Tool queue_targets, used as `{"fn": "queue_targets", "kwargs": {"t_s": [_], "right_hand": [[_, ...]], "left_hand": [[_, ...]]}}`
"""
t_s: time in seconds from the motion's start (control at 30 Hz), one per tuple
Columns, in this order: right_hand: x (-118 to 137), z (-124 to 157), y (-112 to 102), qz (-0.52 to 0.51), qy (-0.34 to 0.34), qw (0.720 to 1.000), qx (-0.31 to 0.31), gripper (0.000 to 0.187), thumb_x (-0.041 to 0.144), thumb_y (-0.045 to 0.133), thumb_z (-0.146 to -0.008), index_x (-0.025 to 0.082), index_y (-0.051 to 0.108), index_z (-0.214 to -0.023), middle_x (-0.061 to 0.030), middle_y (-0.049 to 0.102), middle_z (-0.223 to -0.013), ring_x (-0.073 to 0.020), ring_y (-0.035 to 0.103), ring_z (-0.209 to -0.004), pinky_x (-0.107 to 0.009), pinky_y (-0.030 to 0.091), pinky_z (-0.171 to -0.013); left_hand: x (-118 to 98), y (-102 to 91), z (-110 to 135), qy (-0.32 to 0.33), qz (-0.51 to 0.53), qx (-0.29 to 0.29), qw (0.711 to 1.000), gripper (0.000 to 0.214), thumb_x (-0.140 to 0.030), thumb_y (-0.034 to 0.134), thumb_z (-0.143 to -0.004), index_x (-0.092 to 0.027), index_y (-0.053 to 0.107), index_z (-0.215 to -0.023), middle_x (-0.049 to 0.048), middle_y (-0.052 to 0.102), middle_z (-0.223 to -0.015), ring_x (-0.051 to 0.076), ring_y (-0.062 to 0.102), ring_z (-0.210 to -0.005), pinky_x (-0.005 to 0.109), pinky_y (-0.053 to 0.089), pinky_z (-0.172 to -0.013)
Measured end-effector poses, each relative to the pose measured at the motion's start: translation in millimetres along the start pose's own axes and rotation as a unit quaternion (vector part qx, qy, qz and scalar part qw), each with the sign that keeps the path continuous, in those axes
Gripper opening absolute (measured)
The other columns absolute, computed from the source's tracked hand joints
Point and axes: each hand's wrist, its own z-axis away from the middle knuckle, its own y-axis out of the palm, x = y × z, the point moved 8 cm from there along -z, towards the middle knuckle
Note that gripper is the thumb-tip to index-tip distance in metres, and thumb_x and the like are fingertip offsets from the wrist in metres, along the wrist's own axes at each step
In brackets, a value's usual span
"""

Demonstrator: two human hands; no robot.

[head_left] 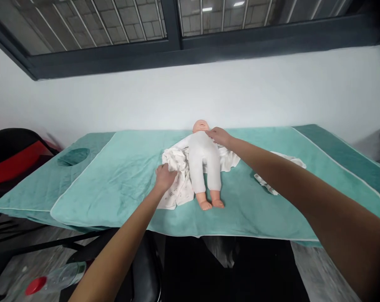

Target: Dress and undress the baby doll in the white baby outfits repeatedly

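Note:
A baby doll (204, 153) with a white cloth body lies on its back, head toward the wall and bare feet toward me. A white, small-patterned baby garment (182, 180) is bunched along its left side in view. More of the same white cloth shows under the doll and to its right. My left hand (165, 177) is closed on the garment's outer edge, beside the doll's legs. My right hand (219, 136) touches the doll's upper chest near the shoulder, fingers curled together. What lies between those fingertips is hidden.
A green-covered massage bed (133, 176) with a face hole (73, 157) at left carries everything. Another white cloth (267, 183) lies partly behind my right forearm. A black and red chair (19, 159) stands left; a red-capped bottle (57, 278) is at lower left. The wall (139, 100) borders the bed.

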Motion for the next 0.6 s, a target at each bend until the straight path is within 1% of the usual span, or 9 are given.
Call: {"fn": "queue_targets", "kwargs": {"t_s": [0.07,0.1,0.17,0.23,0.3,0.37,0.4,0.5,0.6], "right_hand": [[-19,-18,-11,0.079,-0.004,0.997,-0.018,0.040,0.055,0.065,-0.085,0.016,0.059,-0.078,-0.0081,0.067,-0.085,-0.0214,0.061,-0.088,-0.031,0.048,-0.078],[-28,-28,-17,0.111,-0.008,0.993,-0.025,0.040,0.055,0.066,-0.084,0.015,0.060,-0.081,-0.0089,0.068,-0.087,-0.0225,0.062,-0.090,-0.032,0.048,-0.080],[-45,-50,-26,0.150,-0.025,0.988,-0.033,0.044,0.054,0.070,-0.081,0.013,0.063,-0.097,-0.0120,0.070,-0.101,-0.0240,0.062,-0.098,-0.034,0.047,-0.088],[-62,-74,-29,0.155,-0.043,0.987,-0.018,0.061,0.053,0.073,-0.078,0.012,0.059,-0.120,-0.0157,0.068,-0.117,-0.0258,0.062,-0.106,-0.037,0.047,-0.095],[-79,-96,-26,0.145,-0.035,0.989,0.022,0.082,0.059,0.075,-0.075,0.012,0.050,-0.137,-0.0191,0.064,-0.129,-0.0298,0.060,-0.115,-0.042,0.045,-0.101],[-95,-115,-20,0.134,0.000,0.989,0.068,0.095,0.067,0.075,-0.070,0.012,0.046,-0.142,-0.0217,0.058,-0.137,-0.0350,0.056,-0.124,-0.047,0.043,-0.106],[-101,-123,-17,0.125,0.020,0.988,0.092,0.098,0.069,0.075,-0.068,0.012,0.048,-0.142,-0.0224,0.056,-0.140,-0.0366,0.055,-0.126,-0.048,0.043,-0.106],[-107,-139,-1,0.068,0.057,0.980,0.179,0.089,0.067,0.077,-0.068,0.012,0.057,-0.135,-0.0212,0.060,-0.135,-0.0353,0.060,-0.121,-0.046,0.049,-0.101],[-100,-146,17,0.011,0.060,0.970,0.236,0.071,0.060,0.077,-0.073,0.014,0.065,-0.126,-0.0162,0.069,-0.121,-0.0315,0.065,-0.110,-0.046,0.053,-0.098]], "left_hand": [[-5,0.0,5,0.010,-0.089,-0.051,0.995,0.022,-0.027,0.068,-0.075,-0.020,0.065,-0.096,0.0129,0.065,-0.112,0.034,0.054,-0.121,0.051,0.041,-0.107],[-10,4.3,7,0.010,-0.118,-0.062,0.991,0.026,-0.029,0.065,-0.079,-0.020,0.065,-0.104,0.0130,0.063,-0.120,0.033,0.050,-0.127,0.052,0.037,-0.111],[-15,25.2,5,-0.022,-0.087,-0.020,0.996,0.033,-0.035,0.059,-0.086,-0.020,0.064,-0.114,0.0116,0.061,-0.128,0.030,0.050,-0.129,0.049,0.038,-0.112],[-5,52.4,1,-0.126,0.021,0.039,0.991,0.039,-0.043,0.060,-0.088,-0.021,0.063,-0.120,0.0095,0.063,-0.126,0.026,0.057,-0.120,0.044,0.045,-0.106],[8,76.0,-1,-0.232,0.141,0.059,0.961,0.047,-0.049,0.064,-0.085,-0.021,0.061,-0.123,0.0084,0.066,-0.120,0.023,0.063,-0.110,0.039,0.051,-0.098],[19,95.3,-4,-0.297,0.253,0.065,0.919,0.052,-0.051,0.069,-0.082,-0.020,0.061,-0.122,0.0088,0.069,-0.114,0.021,0.066,-0.100,0.036,0.055,-0.089],[22,104.0,-4,-0.319,0.301,0.074,0.896,0.052,-0.051,0.070,-0.082,-0.019,0.061,-0.122,0.0092,0.070,-0.111,0.021,0.068,-0.096,0.035,0.057,-0.085],[30,123.4,-2,-0.370,0.379,0.114,0.841,0.053,-0.052,0.070,-0.082,-0.018,0.062,-0.122,0.0111,0.073,-0.106,0.022,0.070,-0.089,0.036,0.060,-0.079],[33,132.4,-1,-0.391,0.398,0.137,0.818,0.057,-0.054,0.070,-0.082,-0.020,0.060,-0.127,0.0115,0.073,-0.109,0.024,0.072,-0.089,0.038,0.062,-0.076]]}}
